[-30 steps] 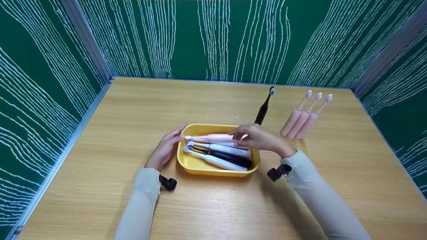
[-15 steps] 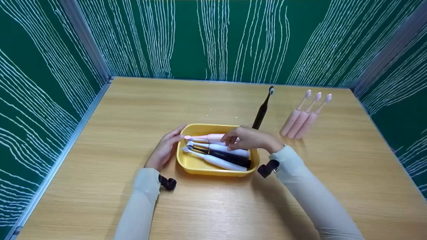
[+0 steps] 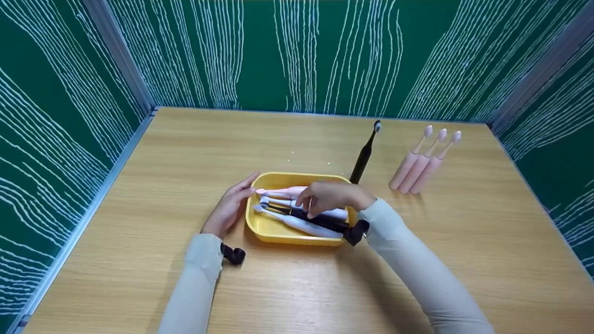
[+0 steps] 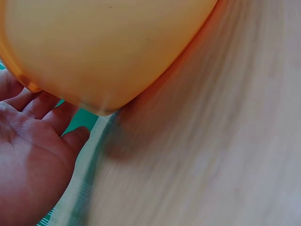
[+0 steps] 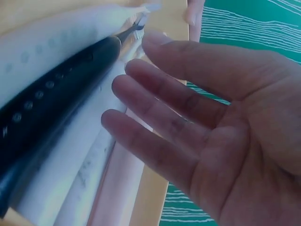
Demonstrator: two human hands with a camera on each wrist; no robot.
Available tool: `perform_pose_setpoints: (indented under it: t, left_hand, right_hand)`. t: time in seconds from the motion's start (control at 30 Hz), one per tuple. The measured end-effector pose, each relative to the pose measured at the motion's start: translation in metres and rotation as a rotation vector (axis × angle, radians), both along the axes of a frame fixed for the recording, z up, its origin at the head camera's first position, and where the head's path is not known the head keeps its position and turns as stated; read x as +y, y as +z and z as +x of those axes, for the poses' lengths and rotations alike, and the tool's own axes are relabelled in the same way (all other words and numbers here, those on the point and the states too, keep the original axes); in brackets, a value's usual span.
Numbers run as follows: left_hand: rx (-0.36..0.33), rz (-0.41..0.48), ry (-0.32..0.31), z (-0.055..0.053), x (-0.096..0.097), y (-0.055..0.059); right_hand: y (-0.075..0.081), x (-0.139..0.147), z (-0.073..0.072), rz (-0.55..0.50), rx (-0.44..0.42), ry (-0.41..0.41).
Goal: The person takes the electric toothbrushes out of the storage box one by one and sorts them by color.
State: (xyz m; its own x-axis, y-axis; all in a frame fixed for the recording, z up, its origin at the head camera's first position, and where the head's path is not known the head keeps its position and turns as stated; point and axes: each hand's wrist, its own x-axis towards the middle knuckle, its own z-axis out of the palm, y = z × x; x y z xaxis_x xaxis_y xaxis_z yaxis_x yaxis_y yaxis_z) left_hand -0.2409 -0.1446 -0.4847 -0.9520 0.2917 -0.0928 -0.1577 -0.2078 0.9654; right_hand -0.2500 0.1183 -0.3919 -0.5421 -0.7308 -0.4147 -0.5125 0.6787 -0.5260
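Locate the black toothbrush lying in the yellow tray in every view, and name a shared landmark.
Head: the black toothbrush lies below centre, slanting down rightward.
Left wrist: not in it.
Right wrist: left half, running diagonally from the left edge to top centre.
Shared landmark: the yellow tray.

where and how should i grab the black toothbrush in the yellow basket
I'd take the black toothbrush by its handle, from above, pinching across its width: it lies lengthwise in the open yellow basket, white toothbrushes flank it on both sides, and its neck is much thinner.
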Motion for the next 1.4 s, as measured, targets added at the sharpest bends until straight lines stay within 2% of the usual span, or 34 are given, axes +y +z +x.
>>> perform_pose_setpoints:
  t: [0.43, 0.73, 1.0, 1.27, 1.4]
  left_hand:
    - [0.009, -0.013, -0.005, 0.000, 0.000, 0.000]
    - [0.002, -0.027, 0.007, 0.000, 0.000, 0.001]
    - [0.005, -0.005, -0.001, 0.000, 0.000, 0.001]
    - [0.008, -0.004, -0.005, 0.001, 0.000, 0.001]
    - [0.006, -0.004, -0.010, 0.000, -0.001, 0.000]
  right_hand:
    - [-0.007, -0.020, -0.001, 0.011, 0.011, 0.077]
    - [-0.005, -0.039, 0.004, 0.145, -0.002, 0.000]
    - [-0.003, -0.049, 0.007, 0.237, 0.036, 0.014]
    - [-0.004, -0.054, 0.008, 0.278, 0.053, 0.015]
    - [-0.004, -0.056, 0.008, 0.288, 0.042, -0.012]
